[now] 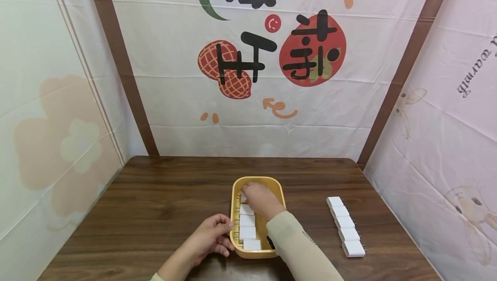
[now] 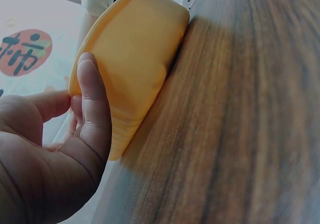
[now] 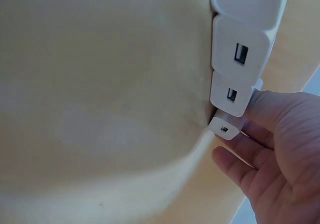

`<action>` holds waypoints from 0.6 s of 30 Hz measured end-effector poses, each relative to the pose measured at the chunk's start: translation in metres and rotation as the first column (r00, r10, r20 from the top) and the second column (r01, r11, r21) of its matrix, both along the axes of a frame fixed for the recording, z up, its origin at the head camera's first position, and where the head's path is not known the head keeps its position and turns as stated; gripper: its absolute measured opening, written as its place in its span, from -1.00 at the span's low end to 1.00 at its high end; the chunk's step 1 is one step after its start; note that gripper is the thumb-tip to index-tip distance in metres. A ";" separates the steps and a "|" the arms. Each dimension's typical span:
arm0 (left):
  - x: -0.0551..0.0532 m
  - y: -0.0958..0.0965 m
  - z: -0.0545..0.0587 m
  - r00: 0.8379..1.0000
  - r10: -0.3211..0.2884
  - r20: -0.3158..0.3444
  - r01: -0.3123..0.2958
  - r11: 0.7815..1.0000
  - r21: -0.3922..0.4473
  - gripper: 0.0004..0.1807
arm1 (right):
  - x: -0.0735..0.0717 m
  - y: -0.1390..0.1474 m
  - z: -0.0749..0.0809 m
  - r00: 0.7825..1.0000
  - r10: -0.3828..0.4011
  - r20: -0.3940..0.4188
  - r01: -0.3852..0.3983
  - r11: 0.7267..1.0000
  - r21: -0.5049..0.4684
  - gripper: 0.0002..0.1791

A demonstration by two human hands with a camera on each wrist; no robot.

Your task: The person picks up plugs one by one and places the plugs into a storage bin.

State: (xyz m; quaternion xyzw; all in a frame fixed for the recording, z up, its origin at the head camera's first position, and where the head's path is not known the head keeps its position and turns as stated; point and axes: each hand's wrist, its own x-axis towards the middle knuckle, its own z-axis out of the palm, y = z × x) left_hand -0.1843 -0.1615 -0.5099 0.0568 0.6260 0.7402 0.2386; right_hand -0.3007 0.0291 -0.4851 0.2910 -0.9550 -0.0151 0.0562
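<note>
A yellow plastic bin [image 1: 259, 255] stands on the table, with a row of white USB charger plugs [image 1: 247, 220] along its left inner wall, prongs pointing left. At the far end of that row, my right hand [image 1: 262, 199] reaches into the bin and pinches the last charger plug [image 3: 227, 125] between thumb and fingers; its USB slot faces the right wrist camera. My left hand [image 1: 209, 235] holds the bin's near left side, thumb at the rim and other fingers against the outer wall. The left wrist view shows this hand [image 2: 65, 149] at the rim too.
To the right of the bin, several more white charger plugs [image 1: 348, 228] lie in a slanting row on the brown wood-grain table [image 1: 174, 190], prongs pointing right. Printed cloth panels [image 1: 248, 134] rise behind the table and along both sides.
</note>
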 end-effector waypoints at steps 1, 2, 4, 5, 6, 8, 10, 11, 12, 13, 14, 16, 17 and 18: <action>0.000 0.000 0.001 1.000 -0.001 0.000 0.001 1.000 -0.001 -0.73 | 0.000 0.000 0.000 1.000 -0.003 0.008 0.003 1.000 -0.002 -0.69; 0.000 0.000 0.001 1.000 -0.001 -0.001 0.001 1.000 -0.001 -0.73 | -0.001 0.000 0.000 1.000 -0.006 0.014 0.006 1.000 -0.005 -0.69; 0.000 0.000 0.002 1.000 -0.002 -0.003 0.002 1.000 -0.001 -0.73 | -0.001 0.000 0.001 1.000 -0.009 0.024 0.009 1.000 -0.007 -0.69; 0.001 0.000 0.002 1.000 -0.002 -0.003 0.002 1.000 -0.001 -0.74 | -0.001 0.000 0.001 1.000 -0.010 0.026 0.010 1.000 -0.007 -0.70; 0.001 0.000 0.003 1.000 -0.002 -0.003 0.002 1.000 -0.001 -0.74 | -0.001 0.000 0.000 1.000 -0.011 0.030 0.011 1.000 -0.009 -0.69; 0.001 0.001 0.003 1.000 0.000 -0.003 0.000 1.000 0.000 -0.74 | -0.002 0.000 0.000 0.999 -0.013 0.032 0.014 1.000 -0.012 -0.69; 0.001 0.001 0.004 1.000 0.000 -0.001 0.000 1.000 0.000 -0.73 | -0.002 0.000 0.000 0.999 -0.015 0.029 0.015 1.000 -0.014 -0.69; 0.001 0.001 0.004 1.000 0.000 -0.001 0.000 1.000 -0.001 -0.73 | -0.002 0.000 -0.001 1.000 -0.015 0.027 0.016 1.000 -0.015 -0.69; 0.001 0.001 0.004 1.000 0.000 -0.001 0.000 1.000 -0.002 -0.72 | -0.002 0.000 -0.001 1.000 -0.016 0.025 0.016 1.000 -0.016 -0.68; 0.001 0.001 0.005 1.000 0.000 -0.002 0.000 1.000 -0.002 -0.72 | -0.002 0.000 -0.001 1.000 -0.015 0.023 0.016 1.000 -0.017 -0.69; 0.001 0.001 0.004 1.000 0.001 -0.003 -0.001 1.000 -0.002 -0.71 | -0.002 0.001 -0.001 1.000 -0.013 0.019 0.013 1.000 -0.018 -0.69; 0.001 0.001 0.004 1.000 0.002 -0.004 -0.002 1.000 0.000 -0.71 | -0.002 0.002 -0.002 1.000 -0.007 0.015 0.008 1.000 -0.024 -0.69; 0.001 0.002 0.003 1.000 0.001 -0.002 -0.001 1.000 0.003 -0.72 | -0.002 0.002 -0.002 1.000 -0.004 0.017 0.005 1.000 -0.025 -0.70; 0.002 0.002 0.002 1.000 -0.003 0.000 0.003 1.000 0.006 -0.72 | -0.001 0.003 -0.002 1.000 -0.001 0.019 0.002 1.000 -0.029 -0.70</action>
